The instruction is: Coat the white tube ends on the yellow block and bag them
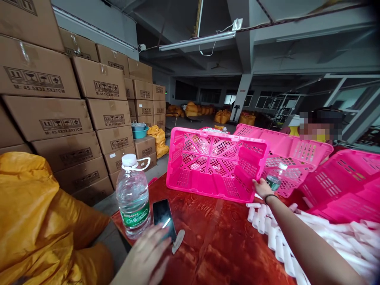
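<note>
A pink plastic basket (218, 192) lies on its side on the red-covered table (213, 241), its open top facing me. My right hand (261, 189) grips the basket's lower right rim, fingers closed round the edge. Lower left, my left hand (145, 253) is slightly blurred, with its fingers stretched out over the near end of a dark smartphone (162, 215); whether it touches the phone I cannot tell. A small greyish flat object (178, 241) lies beside the phone. Behind them stands a large water bottle (132, 198) with a white cap and handle.
White tubes (341, 241) are heaped at the right, under my right forearm. More pink baskets (347, 186) and a smaller bottle (274, 180) stand behind. Stacked cartons (47, 118) and a yellow sack (38, 221) flank the table's left. A person (314, 126) is at the back right.
</note>
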Available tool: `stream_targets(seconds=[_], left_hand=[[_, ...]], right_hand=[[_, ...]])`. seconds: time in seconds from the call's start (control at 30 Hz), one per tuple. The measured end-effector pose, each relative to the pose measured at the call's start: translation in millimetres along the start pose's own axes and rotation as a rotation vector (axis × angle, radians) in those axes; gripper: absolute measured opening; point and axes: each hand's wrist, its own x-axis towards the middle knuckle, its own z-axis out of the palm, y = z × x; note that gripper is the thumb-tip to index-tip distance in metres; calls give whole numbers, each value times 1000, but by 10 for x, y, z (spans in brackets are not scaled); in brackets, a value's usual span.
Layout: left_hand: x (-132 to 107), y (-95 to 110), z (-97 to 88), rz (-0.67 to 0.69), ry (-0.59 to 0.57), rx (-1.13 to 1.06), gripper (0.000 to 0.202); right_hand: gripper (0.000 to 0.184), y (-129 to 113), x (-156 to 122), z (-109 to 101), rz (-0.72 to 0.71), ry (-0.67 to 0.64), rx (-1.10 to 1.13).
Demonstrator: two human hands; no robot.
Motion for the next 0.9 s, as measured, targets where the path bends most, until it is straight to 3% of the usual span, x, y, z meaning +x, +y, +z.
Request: stream_targets(seconds=[0.07,0.1,0.2,0.33,0.53,0.9], left_hand=[[81,99,214,-24,-251,-90,35],[149,117,312,-79,-306,-112,32],[366,107,530,-287,-376,-105,34],[500,127,631,-510,-477,22,43],[513,309,626,-627,-480,164,52],[476,309,780,-627,-403,227,54]], right_hand=[[24,-35,-36,-11,19,-14,-8],[24,-60,-57,-26,15,-6,-8],[23,-172,-120,-85,-14,47,1],[22,-373,-207,-141,-28,143,29],[21,-613,-446,-181,-10,201,91],[29,-662,-857,-398,63,59,121]])
